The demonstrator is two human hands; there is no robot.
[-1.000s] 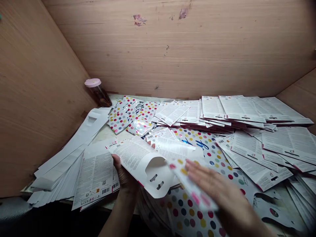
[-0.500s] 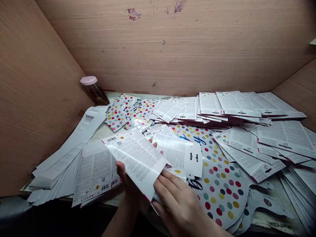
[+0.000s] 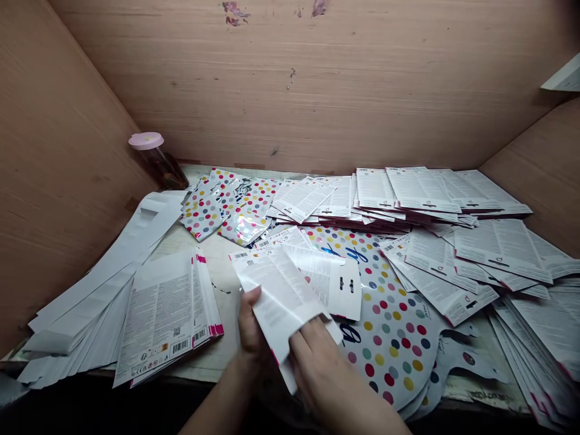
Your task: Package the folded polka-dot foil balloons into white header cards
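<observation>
The head camera is looking forward and down into a wooden-walled bay, where a person's left hand (image 3: pixel 251 323) and right hand (image 3: pixel 317 368) are working together just left of a large polka-dot foil balloon (image 3: pixel 394 338). The left hand's grip is clamped on the edge of a white printed card (image 3: pixel 276 296), which is rising at a tilt from between the hands. The right hand is lying across the card's lower end, but whether its grip is closed there I cannot tell. A hang-tab card (image 3: pixel 347 290) is resting just behind the held card, overlapping the balloon's upper left edge. Left of the balloon, a stack of printed cards (image 3: pixel 163 314) is sitting on the desk (image 3: pixel 217 284), with white paper strips (image 3: pixel 99 290) fanning out beyond it. Loose card piles (image 3: pixel 421 190) are spreading behind the balloon. The held card could be creasing if the hands bend it too hard, and a brushing hand could be sending the slippery piles sliding. Well behind and left of the balloon, a clear jar with a pink lid (image 3: pixel 156 160) is standing upright, its dark contents too dim to identify.
</observation>
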